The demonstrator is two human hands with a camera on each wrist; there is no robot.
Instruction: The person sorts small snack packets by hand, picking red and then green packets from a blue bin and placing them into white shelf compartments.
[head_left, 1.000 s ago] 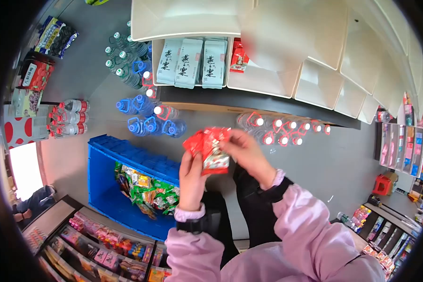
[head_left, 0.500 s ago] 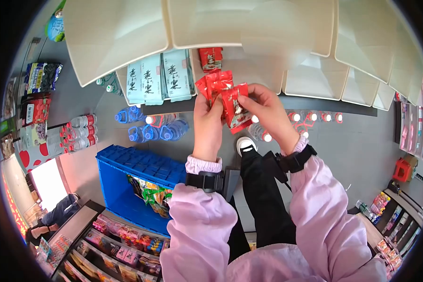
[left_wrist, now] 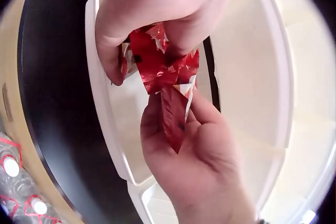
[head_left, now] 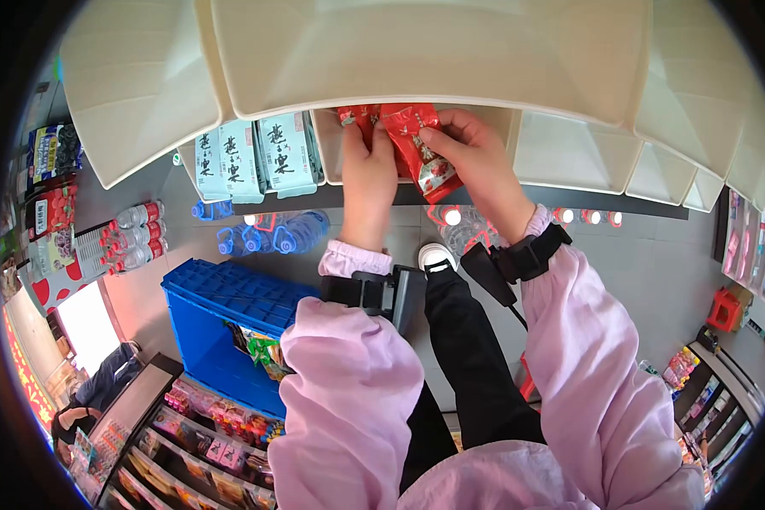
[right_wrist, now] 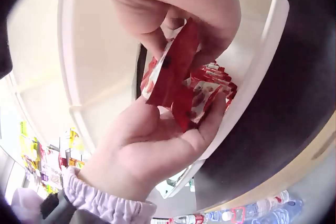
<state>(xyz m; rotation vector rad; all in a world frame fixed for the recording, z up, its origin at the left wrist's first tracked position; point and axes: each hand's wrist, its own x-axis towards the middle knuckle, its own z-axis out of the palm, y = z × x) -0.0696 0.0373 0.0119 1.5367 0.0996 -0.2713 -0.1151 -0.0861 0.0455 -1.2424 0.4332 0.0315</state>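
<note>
My right hand (head_left: 484, 166) pinches a shiny red snack packet (head_left: 421, 157) at its edge, tilted over the front of a white bin (head_left: 495, 140). Beside it, the left hand (head_left: 367, 183) grips more red packets (head_left: 361, 114), partly hidden by its fingers and thumb. In the left wrist view the held red foil (left_wrist: 149, 64) bunches between both hands, the packets overlapping. A row of similar red packets (right_wrist: 223, 77) stands inside the bin behind the hands in the right wrist view.
Pale blue-green packets (head_left: 285, 153) fill the bin to the left. More white bins (head_left: 569, 157) line the shelf to the right, and a larger upper bin (head_left: 433, 51) overhangs the hands. Bottled water (head_left: 302, 231) stands below. A blue crate (head_left: 229, 297) with snack bags is at lower left.
Both hands have moved up and forward with the red packets, from above the floor to the white bin. The view has shifted closer to the shelf, and the crate shows less of its contents.
</note>
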